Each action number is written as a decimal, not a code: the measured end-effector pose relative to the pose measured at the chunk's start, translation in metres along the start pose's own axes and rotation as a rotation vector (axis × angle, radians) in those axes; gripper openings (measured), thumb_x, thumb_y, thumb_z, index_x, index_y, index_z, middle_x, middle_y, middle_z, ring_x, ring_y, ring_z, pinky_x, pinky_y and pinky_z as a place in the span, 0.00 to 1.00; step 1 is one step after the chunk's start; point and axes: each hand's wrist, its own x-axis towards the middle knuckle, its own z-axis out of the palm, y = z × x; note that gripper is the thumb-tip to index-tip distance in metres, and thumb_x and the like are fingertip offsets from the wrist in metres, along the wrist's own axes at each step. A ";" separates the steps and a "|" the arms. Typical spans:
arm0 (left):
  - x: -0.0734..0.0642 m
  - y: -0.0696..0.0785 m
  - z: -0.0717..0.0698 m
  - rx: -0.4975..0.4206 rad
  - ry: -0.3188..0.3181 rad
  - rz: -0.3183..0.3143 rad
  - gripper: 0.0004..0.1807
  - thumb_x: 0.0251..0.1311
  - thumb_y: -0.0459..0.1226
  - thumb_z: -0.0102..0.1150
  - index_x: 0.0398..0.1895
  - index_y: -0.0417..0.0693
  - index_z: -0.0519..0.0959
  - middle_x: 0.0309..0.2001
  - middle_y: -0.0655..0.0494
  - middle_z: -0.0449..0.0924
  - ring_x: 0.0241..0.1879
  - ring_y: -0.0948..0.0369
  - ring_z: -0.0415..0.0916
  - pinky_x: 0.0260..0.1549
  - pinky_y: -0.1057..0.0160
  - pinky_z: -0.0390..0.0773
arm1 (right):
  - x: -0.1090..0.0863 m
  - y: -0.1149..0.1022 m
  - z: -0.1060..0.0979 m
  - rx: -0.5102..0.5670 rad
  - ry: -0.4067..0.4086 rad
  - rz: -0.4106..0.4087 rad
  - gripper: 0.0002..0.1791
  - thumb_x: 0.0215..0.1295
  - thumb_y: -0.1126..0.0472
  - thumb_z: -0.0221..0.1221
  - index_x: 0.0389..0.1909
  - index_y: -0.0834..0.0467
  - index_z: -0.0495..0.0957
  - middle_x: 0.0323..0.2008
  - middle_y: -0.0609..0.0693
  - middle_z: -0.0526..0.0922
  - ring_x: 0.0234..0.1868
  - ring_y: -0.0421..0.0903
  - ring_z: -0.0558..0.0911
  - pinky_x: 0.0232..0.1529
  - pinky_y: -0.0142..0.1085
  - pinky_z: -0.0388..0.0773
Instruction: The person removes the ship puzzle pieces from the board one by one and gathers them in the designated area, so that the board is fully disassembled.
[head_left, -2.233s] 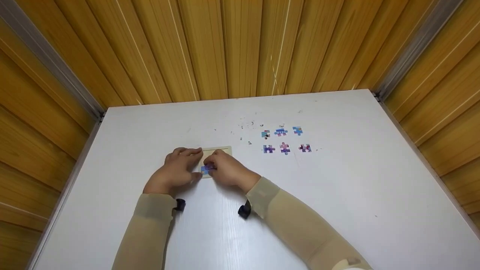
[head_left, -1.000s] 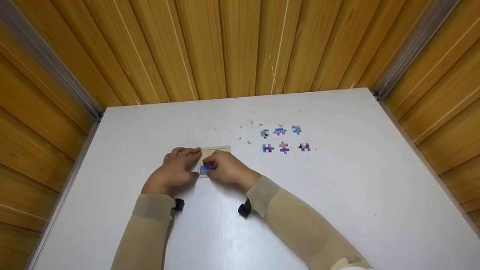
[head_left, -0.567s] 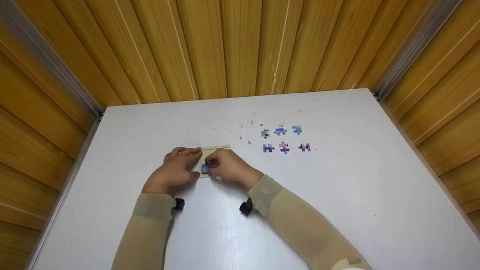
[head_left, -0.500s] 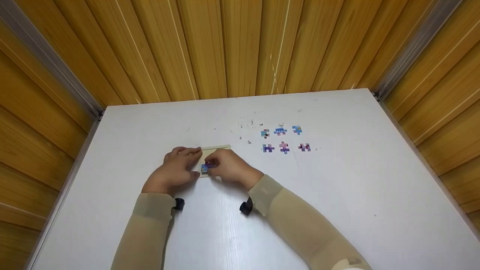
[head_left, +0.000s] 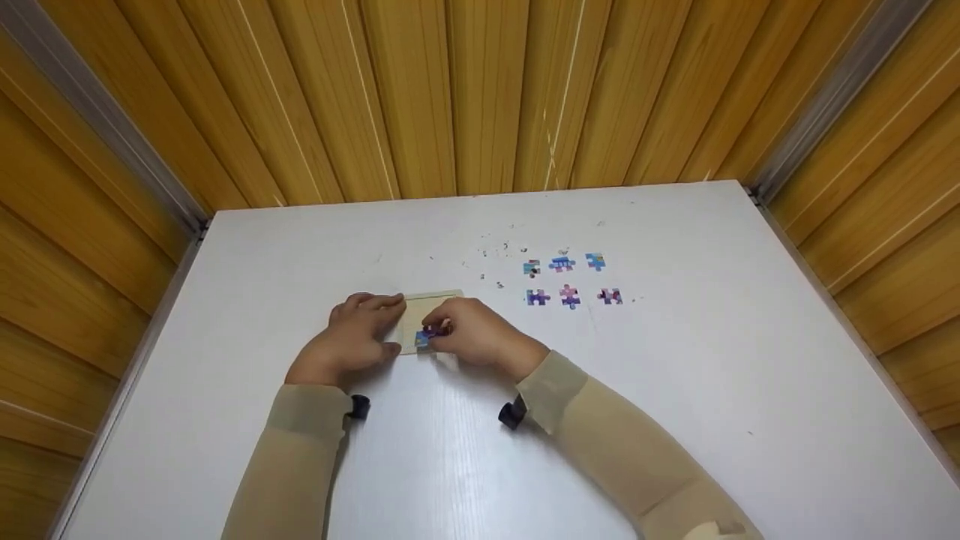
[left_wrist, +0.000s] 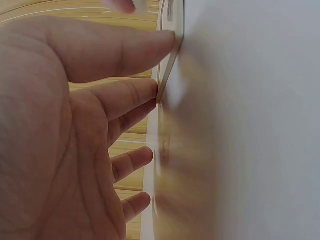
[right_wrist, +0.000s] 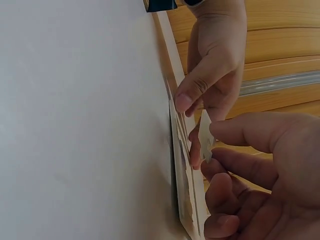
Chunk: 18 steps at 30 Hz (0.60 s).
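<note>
In the head view my right hand (head_left: 480, 337) pinches a blue and purple jigsaw piece (head_left: 421, 339) between thumb and index finger. The right wrist view shows this jigsaw piece (right_wrist: 205, 131) edge-on, raised off the pale wooden puzzle tray (right_wrist: 176, 145). My left hand (head_left: 349, 337) lies at the left side of the puzzle tray (head_left: 411, 319), with spread fingers. Its thumb and index fingertip touch the tray's edge in the left wrist view, where the left hand (left_wrist: 75, 130) shows its palm. My right hand covers the tray's lower right part in the head view.
Several loose jigsaw pieces (head_left: 568, 294) lie in two rows on the white table (head_left: 675, 390), right of the tray. Small dark specks dot the table behind the tray. Yellow wood-look panels (head_left: 480, 97) stand along the back and sides.
My right hand has lifted the jigsaw piece from the tray's lower left corner and moved slightly right with it. The left hand has stayed at the tray's edge.
</note>
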 end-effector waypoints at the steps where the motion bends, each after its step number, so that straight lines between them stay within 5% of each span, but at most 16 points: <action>1: 0.000 0.000 0.000 0.001 -0.001 -0.009 0.44 0.71 0.44 0.68 0.90 0.54 0.66 0.91 0.58 0.63 0.90 0.42 0.52 0.88 0.28 0.49 | -0.002 0.001 -0.003 0.001 0.006 0.003 0.20 0.73 0.62 0.70 0.63 0.61 0.90 0.57 0.56 0.92 0.58 0.51 0.88 0.66 0.49 0.87; 10: 0.000 0.005 0.001 -0.011 -0.003 -0.076 0.46 0.68 0.43 0.69 0.90 0.58 0.66 0.91 0.61 0.62 0.91 0.44 0.50 0.89 0.28 0.48 | -0.029 0.018 -0.035 0.066 0.089 0.027 0.11 0.73 0.59 0.73 0.54 0.54 0.92 0.57 0.51 0.91 0.40 0.43 0.80 0.45 0.37 0.79; 18: -0.003 0.007 0.001 -0.018 -0.002 -0.110 0.46 0.68 0.43 0.69 0.90 0.59 0.66 0.91 0.61 0.61 0.92 0.44 0.48 0.90 0.28 0.48 | -0.055 0.039 -0.054 0.096 0.162 -0.044 0.03 0.72 0.60 0.75 0.43 0.54 0.92 0.51 0.49 0.91 0.43 0.45 0.81 0.46 0.33 0.78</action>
